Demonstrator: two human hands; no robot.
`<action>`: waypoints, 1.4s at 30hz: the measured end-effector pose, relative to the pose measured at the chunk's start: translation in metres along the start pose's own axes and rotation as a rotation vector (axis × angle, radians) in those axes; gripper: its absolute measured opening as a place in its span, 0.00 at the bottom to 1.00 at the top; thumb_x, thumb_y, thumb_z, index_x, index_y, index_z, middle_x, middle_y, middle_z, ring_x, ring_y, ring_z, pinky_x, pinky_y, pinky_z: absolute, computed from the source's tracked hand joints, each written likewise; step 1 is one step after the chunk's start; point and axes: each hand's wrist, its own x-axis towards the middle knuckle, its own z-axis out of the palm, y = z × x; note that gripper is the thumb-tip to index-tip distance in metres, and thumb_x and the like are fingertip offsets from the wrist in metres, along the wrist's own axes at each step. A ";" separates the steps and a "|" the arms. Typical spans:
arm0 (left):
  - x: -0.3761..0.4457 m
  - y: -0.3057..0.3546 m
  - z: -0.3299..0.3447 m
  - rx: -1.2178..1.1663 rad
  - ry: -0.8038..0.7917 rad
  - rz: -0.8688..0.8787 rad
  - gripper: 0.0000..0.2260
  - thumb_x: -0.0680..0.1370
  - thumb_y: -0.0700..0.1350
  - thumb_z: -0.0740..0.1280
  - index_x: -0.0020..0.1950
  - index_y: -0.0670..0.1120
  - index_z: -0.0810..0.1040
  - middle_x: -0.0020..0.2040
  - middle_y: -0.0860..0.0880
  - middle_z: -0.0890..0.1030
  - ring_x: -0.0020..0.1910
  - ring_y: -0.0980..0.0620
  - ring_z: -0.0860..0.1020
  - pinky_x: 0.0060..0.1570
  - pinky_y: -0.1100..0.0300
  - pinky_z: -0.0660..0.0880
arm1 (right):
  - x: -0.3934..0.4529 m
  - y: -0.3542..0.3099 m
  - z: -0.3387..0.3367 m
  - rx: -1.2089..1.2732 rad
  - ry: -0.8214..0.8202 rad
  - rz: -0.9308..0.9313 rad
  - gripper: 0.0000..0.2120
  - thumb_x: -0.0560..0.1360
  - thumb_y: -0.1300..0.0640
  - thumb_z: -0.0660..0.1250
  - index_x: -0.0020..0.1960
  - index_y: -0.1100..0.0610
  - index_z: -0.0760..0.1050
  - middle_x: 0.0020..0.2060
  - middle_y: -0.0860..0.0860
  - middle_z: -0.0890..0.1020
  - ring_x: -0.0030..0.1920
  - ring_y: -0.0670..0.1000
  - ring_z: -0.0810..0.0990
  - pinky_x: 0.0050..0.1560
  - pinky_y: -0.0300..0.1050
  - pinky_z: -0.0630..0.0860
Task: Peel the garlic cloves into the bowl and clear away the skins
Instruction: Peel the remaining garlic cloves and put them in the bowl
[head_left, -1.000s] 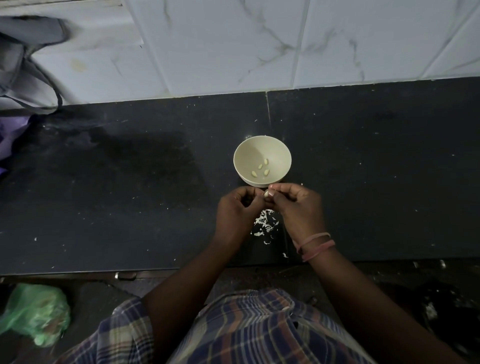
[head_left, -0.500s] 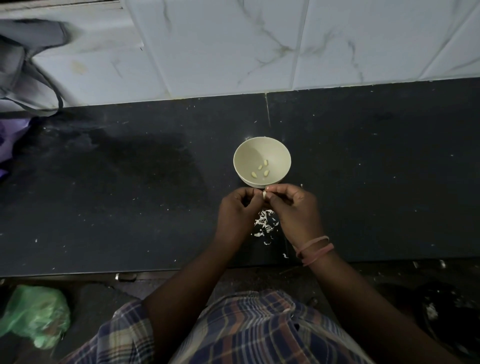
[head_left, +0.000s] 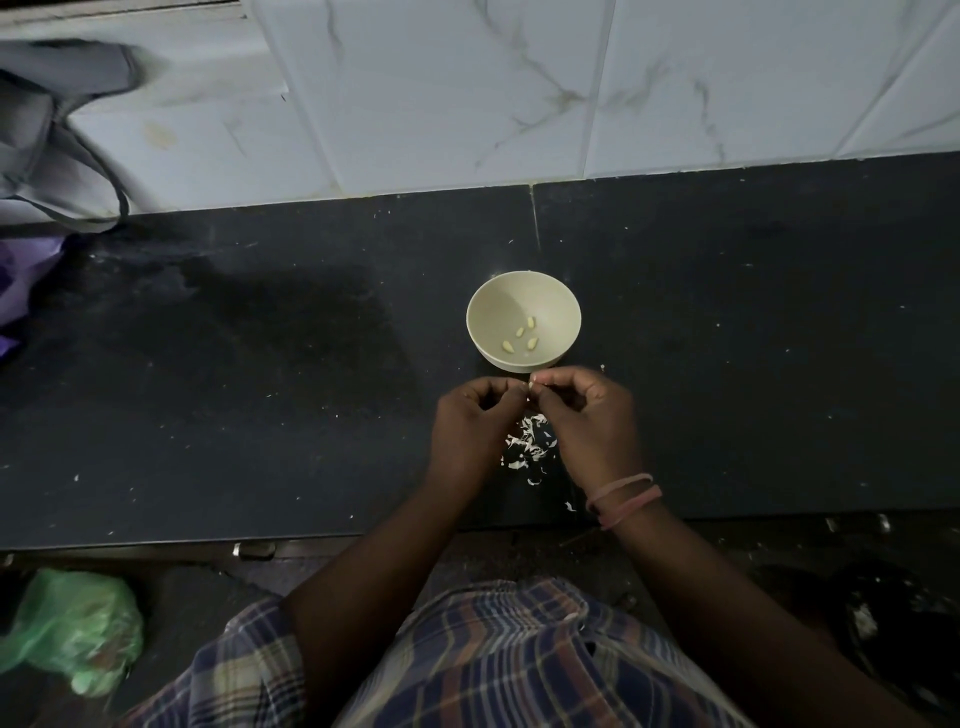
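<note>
Cream plastic, the bowl (head_left: 523, 320) stands upright on the black stone counter (head_left: 260, 364), and it serves as the landmark here. Four peeled garlic cloves (head_left: 521, 335) lie loose on its floor, toward the side nearest the person. Just in front of the bowl's near rim the two hands meet, fingertips together: the left hand (head_left: 475, 421) and the right hand (head_left: 587, 415) both have their fingers curled inward, pinching one small pale garlic clove (head_left: 532, 385) between them; it is too small and too covered to tell how much skin it bears. Below the hands, further from the bowl toward the counter's near edge, a loose heap of white garlic skins (head_left: 530, 446) lies on the stone, with a few stray flakes beyond it. Two pink bands (head_left: 623, 496) circle the right wrist. Behind the bowl rises a white marbled tile wall (head_left: 519, 88). Far to the bowl's left, a grey bag (head_left: 47, 130) leans at the wall, and a green plastic bag (head_left: 72, 629) lies below the counter edge.
</note>
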 end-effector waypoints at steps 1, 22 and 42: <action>0.000 0.000 0.001 -0.002 -0.003 -0.003 0.06 0.78 0.43 0.70 0.44 0.44 0.86 0.33 0.53 0.83 0.32 0.59 0.77 0.36 0.60 0.73 | -0.001 0.000 0.001 -0.018 0.003 -0.013 0.07 0.74 0.68 0.70 0.47 0.59 0.83 0.40 0.47 0.85 0.42 0.40 0.83 0.45 0.31 0.77; 0.002 0.005 0.001 0.044 -0.043 -0.010 0.08 0.78 0.44 0.69 0.41 0.44 0.83 0.29 0.50 0.78 0.30 0.54 0.72 0.31 0.59 0.68 | 0.004 0.008 -0.004 0.262 -0.053 0.099 0.06 0.74 0.73 0.68 0.49 0.67 0.81 0.45 0.60 0.85 0.45 0.47 0.84 0.46 0.36 0.79; 0.038 -0.022 -0.003 -0.130 0.042 -0.387 0.07 0.81 0.32 0.63 0.51 0.36 0.82 0.41 0.41 0.81 0.33 0.52 0.78 0.34 0.64 0.79 | 0.060 0.006 0.011 0.217 0.105 0.171 0.08 0.71 0.72 0.72 0.48 0.64 0.76 0.38 0.60 0.84 0.35 0.53 0.86 0.40 0.48 0.84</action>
